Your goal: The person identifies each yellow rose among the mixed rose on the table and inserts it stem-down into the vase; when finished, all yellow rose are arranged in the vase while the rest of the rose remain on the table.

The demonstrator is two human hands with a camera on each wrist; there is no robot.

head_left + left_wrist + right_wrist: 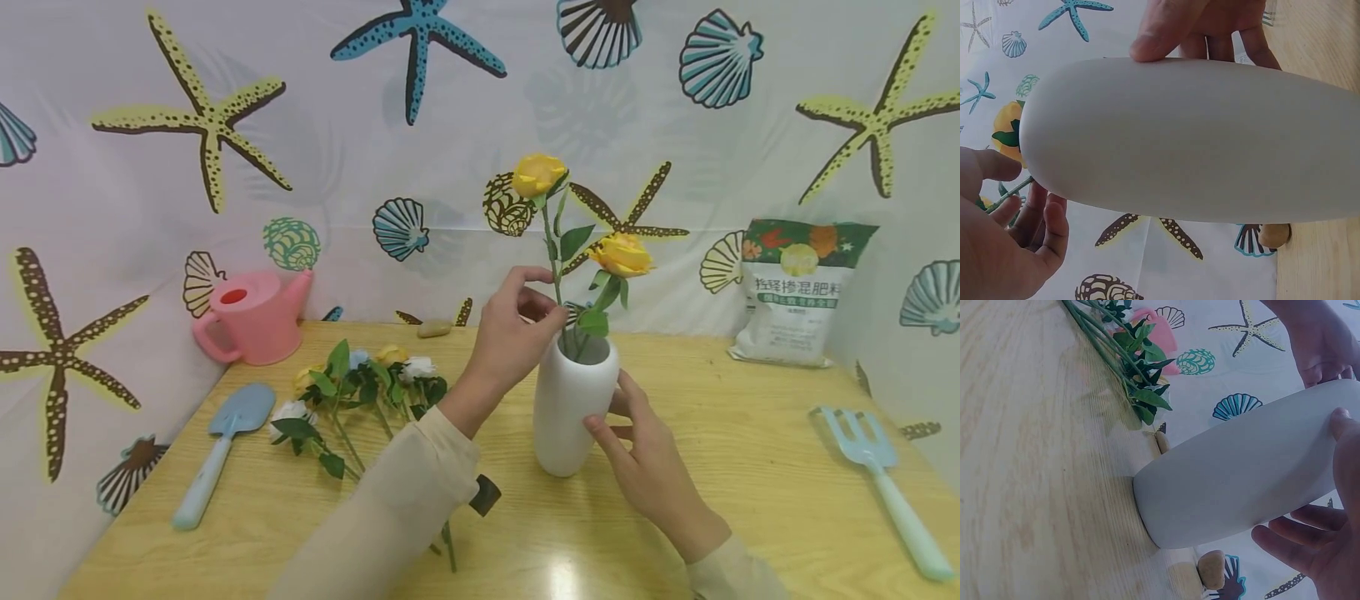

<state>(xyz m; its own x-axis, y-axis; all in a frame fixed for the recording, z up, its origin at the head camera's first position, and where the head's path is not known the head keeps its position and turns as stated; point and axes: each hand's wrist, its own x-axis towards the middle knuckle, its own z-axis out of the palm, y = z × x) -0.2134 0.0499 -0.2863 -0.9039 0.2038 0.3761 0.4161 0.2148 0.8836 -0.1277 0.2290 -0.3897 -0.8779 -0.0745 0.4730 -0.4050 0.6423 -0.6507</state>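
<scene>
A white vase (573,408) stands on the table with two yellow roses in its mouth, a taller rose (538,175) and a lower rose (622,254). At the rim, my left hand (517,325) pinches a green rose stem between thumb and fingers; the left wrist view shows that stem (1010,195) running to the vase mouth. My right hand (648,458) grips the vase from the right side, thumb in front and fingers curled round behind. The vase hides some of those fingertips. The stems' lower ends are hidden inside the vase.
Several artificial flowers (337,408) lie at left beside a blue trowel (232,433). Behind them stands a pink watering can (255,321). Pebbles (1212,569) sit near the back edge. A fertilizer bag (798,292) and a blue hand fork (877,475) are at right.
</scene>
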